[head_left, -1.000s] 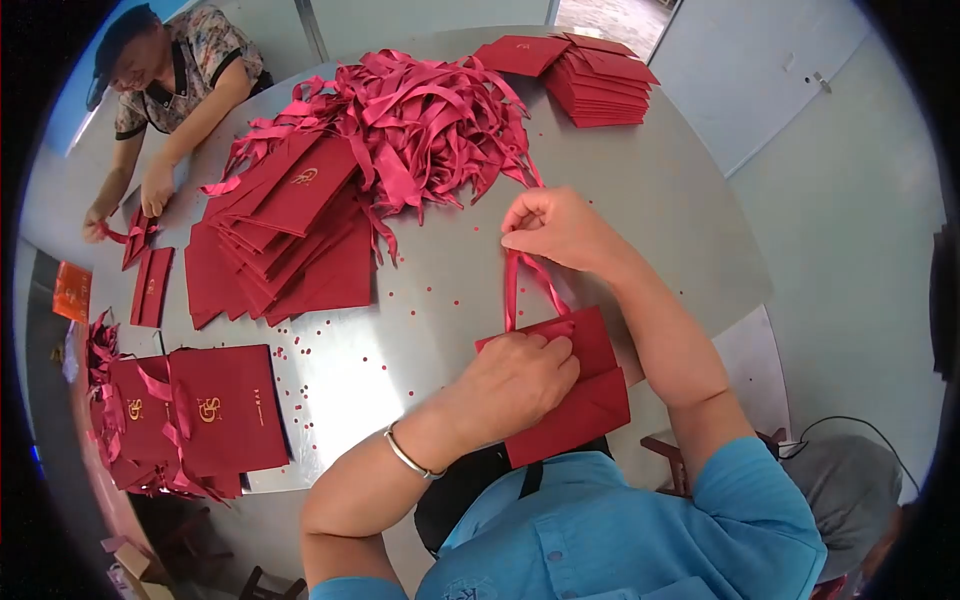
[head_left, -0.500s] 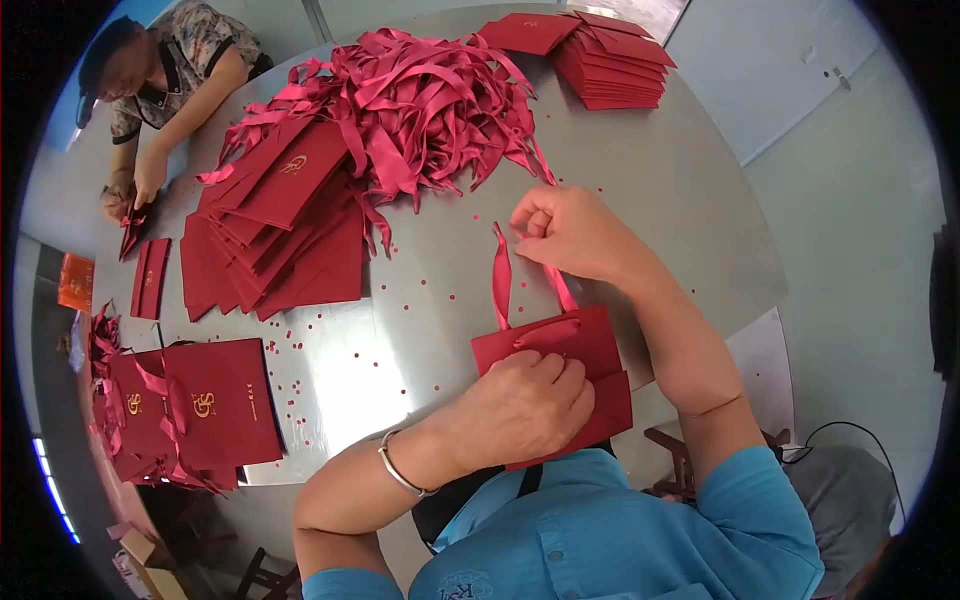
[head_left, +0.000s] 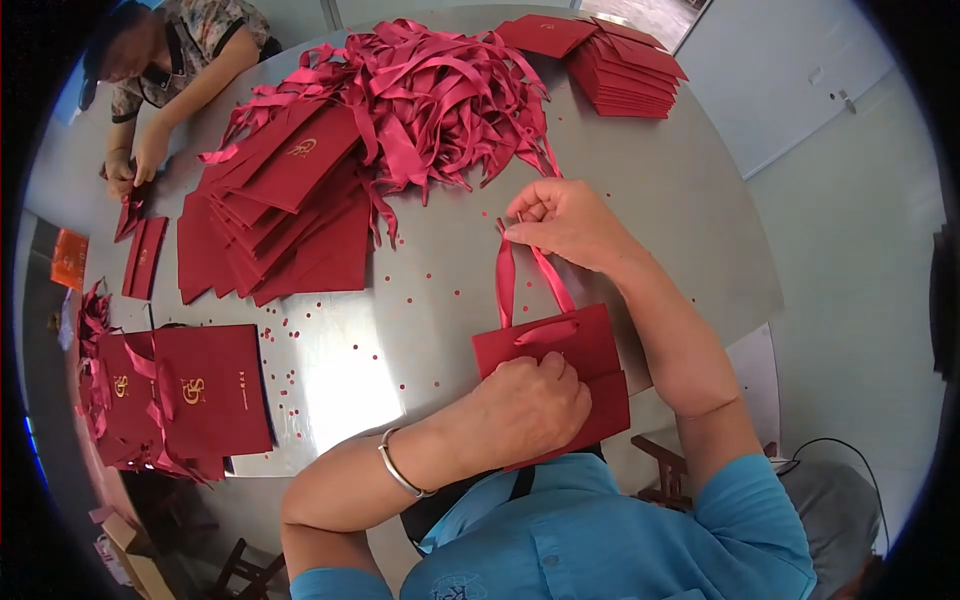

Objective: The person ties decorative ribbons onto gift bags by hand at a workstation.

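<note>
A dark red paper gift bag (head_left: 600, 345) lies at the table's near edge, its pink ribbon (head_left: 506, 285) threaded through the top with two loose ends pointing away from me. My left hand (head_left: 530, 405), with a bangle on the wrist, is curled closed over the bag's body; its fingertips are partly hidden. Above the bag, my right hand (head_left: 568, 228) pinches one ribbon end between thumb and fingers. The other end's tip stands close by the thumb.
A heap of pink ribbons (head_left: 450, 100) lies at the back, beside stacked flat red bags (head_left: 290, 225). More red bags (head_left: 630, 85) are stacked back right. Finished-looking bags (head_left: 225, 390) lie at left. Red paper dots are scattered around. A co-worker (head_left: 200, 70) handles a bag at far left.
My right hand has shifted slightly left, bringing the pinched ribbon end nearer the other end. My left hand stays on the bag. The whole view has shifted a little.
</note>
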The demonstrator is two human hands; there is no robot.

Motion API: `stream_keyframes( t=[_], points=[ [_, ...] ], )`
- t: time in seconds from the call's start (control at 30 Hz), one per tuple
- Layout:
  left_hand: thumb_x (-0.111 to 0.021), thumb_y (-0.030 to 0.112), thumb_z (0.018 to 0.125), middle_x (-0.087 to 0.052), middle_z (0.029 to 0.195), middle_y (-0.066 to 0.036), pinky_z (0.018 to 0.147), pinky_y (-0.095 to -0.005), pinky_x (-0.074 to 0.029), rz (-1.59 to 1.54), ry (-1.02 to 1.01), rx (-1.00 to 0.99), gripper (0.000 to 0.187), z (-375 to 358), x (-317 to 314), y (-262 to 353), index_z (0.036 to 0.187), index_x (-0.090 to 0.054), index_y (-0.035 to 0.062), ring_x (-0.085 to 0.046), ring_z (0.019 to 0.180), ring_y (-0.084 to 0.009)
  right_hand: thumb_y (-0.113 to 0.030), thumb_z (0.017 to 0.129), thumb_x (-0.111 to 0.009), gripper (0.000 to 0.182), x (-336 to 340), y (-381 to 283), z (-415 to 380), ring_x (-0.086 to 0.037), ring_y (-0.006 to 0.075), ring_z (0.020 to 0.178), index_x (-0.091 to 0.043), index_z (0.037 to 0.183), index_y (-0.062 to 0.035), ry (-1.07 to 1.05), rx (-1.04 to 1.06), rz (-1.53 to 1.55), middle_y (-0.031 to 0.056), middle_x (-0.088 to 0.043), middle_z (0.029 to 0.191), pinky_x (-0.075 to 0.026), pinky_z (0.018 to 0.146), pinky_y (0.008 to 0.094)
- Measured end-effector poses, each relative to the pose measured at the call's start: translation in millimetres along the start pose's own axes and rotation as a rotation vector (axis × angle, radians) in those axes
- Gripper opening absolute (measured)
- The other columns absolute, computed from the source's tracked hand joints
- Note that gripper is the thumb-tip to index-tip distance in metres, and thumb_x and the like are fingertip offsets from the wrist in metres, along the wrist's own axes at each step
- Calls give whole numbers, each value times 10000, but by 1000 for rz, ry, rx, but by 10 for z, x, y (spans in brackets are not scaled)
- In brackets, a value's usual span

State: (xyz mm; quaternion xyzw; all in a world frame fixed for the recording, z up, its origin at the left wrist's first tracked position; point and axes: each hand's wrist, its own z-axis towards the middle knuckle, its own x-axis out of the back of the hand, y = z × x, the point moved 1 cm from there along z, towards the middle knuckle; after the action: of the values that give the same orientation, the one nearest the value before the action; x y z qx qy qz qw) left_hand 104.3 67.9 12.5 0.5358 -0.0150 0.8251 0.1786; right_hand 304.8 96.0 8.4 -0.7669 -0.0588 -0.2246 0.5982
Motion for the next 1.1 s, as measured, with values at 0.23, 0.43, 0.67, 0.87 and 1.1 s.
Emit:
stream_keyframes(
  t=[0.23, 0.43, 0.67, 0.87, 1.1],
  points=[
    [-617, 144, 673, -561, 621, -46, 450, -274, -421, -15, 2, 6, 99, 0, 4, -5, 645, -573, 60, -536, 645, -174, -44, 838, -693, 222, -55, -29, 9, -510, 37, 638, -667, 1043, 37, -56, 121, -115, -17, -573, 733, -419, 552, 209],
    [-623, 147, 673, -577, 620, -49, 461, -280, -432, -1, -22, 15, 97, -1, -4, 11, 649, -589, 60, -546, 647, -177, -45, 855, -677, 244, -103, -12, 52, -501, 37, 647, -669, 1084, 39, -64, 95, -62, -27, -559, 725, -418, 562, 218],
    [-618, 133, 690, -572, 661, -68, 500, -287, -465, -39, -112, 25, 113, 11, 65, 40, 716, -584, 28, -558, 694, -196, -65, 846, -682, 124, -132, 5, 74, -556, 60, 657, -663, 930, 24, -12, 124, -73, 9, -627, 762, -449, 563, 226],
    [-608, 118, 696, -552, 696, -85, 543, -301, -490, -137, -202, 33, 148, 11, 85, 82, 772, -571, -3, -552, 732, -214, -108, 810, -728, 138, 32, -84, 47, -583, 81, 650, -666, 887, -12, -127, -17, 84, 30, -650, 778, -473, 555, 230],
    [-627, 90, 674, -555, 693, -92, 575, -307, -506, -176, -170, 27, 165, 13, 70, 118, 789, -581, -20, -559, 740, -230, -129, 778, -765, 172, 133, -93, 15, -600, 99, 640, -674, 871, -17, -172, -26, 173, 39, -652, 756, -510, 585, 231]
  ],
)
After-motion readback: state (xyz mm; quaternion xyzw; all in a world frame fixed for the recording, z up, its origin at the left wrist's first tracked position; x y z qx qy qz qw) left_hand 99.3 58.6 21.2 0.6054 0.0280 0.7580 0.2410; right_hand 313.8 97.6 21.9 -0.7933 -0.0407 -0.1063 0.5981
